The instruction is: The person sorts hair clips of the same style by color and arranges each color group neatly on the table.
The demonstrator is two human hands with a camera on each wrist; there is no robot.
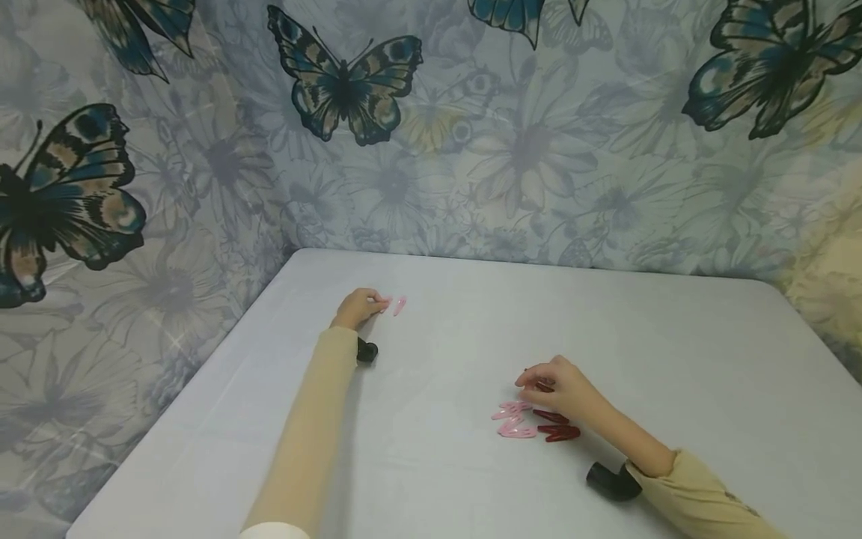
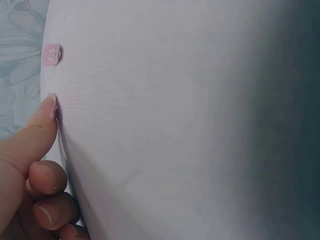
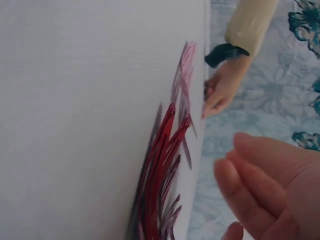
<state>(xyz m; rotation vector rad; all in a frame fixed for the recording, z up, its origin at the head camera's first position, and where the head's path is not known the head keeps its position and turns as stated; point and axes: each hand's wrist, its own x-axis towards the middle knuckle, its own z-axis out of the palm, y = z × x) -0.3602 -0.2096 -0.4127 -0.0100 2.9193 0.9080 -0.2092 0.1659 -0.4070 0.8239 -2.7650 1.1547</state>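
At the far left of the table, my left hand (image 1: 357, 307) pinches a pink snap hair clip (image 2: 54, 107) between thumb and fingers, close to the tabletop. A second pink hair clip (image 1: 400, 305) lies just beyond the fingertips; the left wrist view shows its slotted end. Nearer and to the right, my right hand (image 1: 562, 385) hovers over a loose group of clips, fingers loosely bent with nothing between them. This group has pink hair clips (image 1: 516, 429) on its left and dark red hair clips (image 1: 559, 432) on its right, partly hidden under the hand.
A white cloth covers the table (image 1: 444, 352). Behind it and on the left hangs a backdrop (image 1: 532, 150) printed with flowers and butterflies. Black wrist cameras stick out beside both sleeves, the right camera (image 1: 613, 481) low over the tabletop.
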